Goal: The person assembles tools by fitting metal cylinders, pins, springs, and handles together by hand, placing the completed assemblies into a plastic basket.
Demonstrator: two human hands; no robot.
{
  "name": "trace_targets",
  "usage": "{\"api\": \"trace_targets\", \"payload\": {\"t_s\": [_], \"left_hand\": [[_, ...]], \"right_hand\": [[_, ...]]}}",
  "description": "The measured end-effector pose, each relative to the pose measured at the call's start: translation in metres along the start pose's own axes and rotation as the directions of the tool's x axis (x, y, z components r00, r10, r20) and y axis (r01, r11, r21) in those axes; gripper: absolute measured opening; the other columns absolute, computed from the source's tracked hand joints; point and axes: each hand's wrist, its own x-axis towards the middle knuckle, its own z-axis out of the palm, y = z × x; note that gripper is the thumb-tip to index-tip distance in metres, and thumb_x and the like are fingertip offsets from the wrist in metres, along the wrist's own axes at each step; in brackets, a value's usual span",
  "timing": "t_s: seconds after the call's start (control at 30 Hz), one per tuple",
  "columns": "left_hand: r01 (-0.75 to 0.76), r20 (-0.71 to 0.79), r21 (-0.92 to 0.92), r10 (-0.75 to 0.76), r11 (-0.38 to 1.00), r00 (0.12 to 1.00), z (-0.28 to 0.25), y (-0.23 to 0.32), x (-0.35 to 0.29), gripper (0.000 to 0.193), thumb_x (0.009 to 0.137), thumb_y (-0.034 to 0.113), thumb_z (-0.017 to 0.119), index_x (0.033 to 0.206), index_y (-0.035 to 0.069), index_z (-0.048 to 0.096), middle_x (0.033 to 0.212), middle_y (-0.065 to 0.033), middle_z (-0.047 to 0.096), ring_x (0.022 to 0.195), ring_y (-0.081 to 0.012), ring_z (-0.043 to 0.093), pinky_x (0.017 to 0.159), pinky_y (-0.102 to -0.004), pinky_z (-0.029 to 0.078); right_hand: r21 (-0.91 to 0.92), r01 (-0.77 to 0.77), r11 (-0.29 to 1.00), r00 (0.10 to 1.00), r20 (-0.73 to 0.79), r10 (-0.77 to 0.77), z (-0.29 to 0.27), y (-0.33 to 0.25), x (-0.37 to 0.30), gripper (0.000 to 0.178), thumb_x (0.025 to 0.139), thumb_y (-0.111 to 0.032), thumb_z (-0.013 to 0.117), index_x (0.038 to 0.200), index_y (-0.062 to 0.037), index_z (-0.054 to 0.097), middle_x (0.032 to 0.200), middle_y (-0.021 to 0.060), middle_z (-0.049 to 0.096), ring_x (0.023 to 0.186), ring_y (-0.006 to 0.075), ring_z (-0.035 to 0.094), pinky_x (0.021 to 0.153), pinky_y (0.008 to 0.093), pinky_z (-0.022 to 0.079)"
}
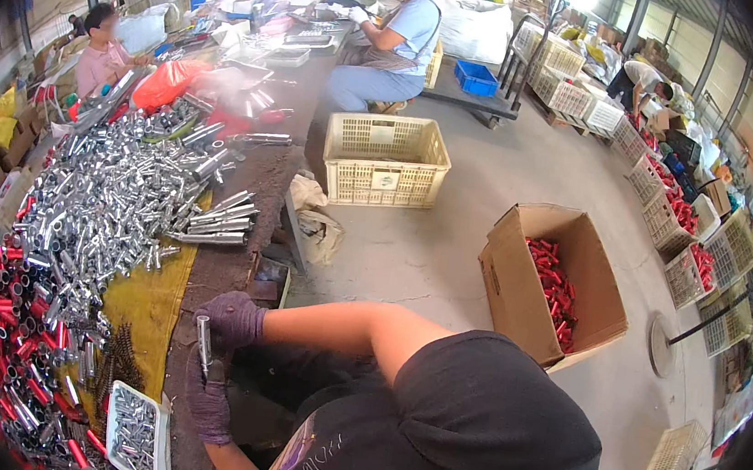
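Note:
Both my hands wear dark purple-grey gloves and meet at the edge of the workbench (190,307). Between them stands a slim, shiny silver metal tube (203,345), narrower at its lower end. My left hand (210,406), the nearer one, is closed around that narrow end. Fingers of my right hand (235,318) are closed at the upper part of the tube. Beside my left hand is a white tray (161,437) of small silver metal parts. Left of my hands, a large heap of silver metal tubes (116,180) covers the bench.
Red tubes (10,316) and thin dark springs (120,359) lie along the bench's left side, over a yellow cloth (145,293). Behind me stand a cardboard box (514,277) of red tubes and a cream crate (387,181). A seated person (406,36) works farther along the bench.

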Motion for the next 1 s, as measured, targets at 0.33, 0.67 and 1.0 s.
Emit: {"api": "trace_targets", "payload": {"t_s": [0.33,0.67,1.0], "left_hand": [[0.345,0.07,-0.214,-0.337,0.914,0.939,-0.01,0.039,-0.007,0.049,0.09,0.033,0.059,0.127,0.004,0.049,0.088,-0.002,0.057,0.069,-0.0079,0.053,0.057,-0.0213,0.042],[-0.006,-0.078,-0.132,-0.004,0.991,0.997,-0.007,0.048,-0.006,0.041,0.089,0.037,0.06,0.116,0.007,0.052,0.061,0.0047,0.046,0.046,-0.0035,0.039,0.039,-0.0204,0.029],[-0.037,-0.2,-0.004,0.036,0.999,0.979,-0.008,-0.015,0.002,0.042,0.089,0.028,0.059,0.122,0.004,0.051,0.073,-0.0004,0.054,0.057,-0.0087,0.049,0.048,-0.0233,0.04]], "right_hand": [[-0.076,0.03,0.997,0.999,0.027,-0.028,-0.004,-0.008,-0.001,0.027,0.065,-0.028,0.065,0.086,-0.0111,0.058,0.077,0.0133,0.061,0.074,0.0362,0.061,0.062,0.0447,0.049],[-0.309,0.307,0.9,0.89,0.428,-0.157,-0.103,-0.013,0.02,0.02,0.08,-0.023,0.054,0.094,-0.0101,0.056,0.075,0.0128,0.062,0.064,0.0324,0.062,0.052,0.0448,0.048],[-0.093,-0.989,0.119,0.15,-0.68,0.718,-0.432,0.207,-0.104,0.062,0.074,-0.045,0.064,0.123,-0.0074,0.054,0.125,0.0188,0.055,0.109,0.0313,0.058,0.091,0.0371,0.047]]}}
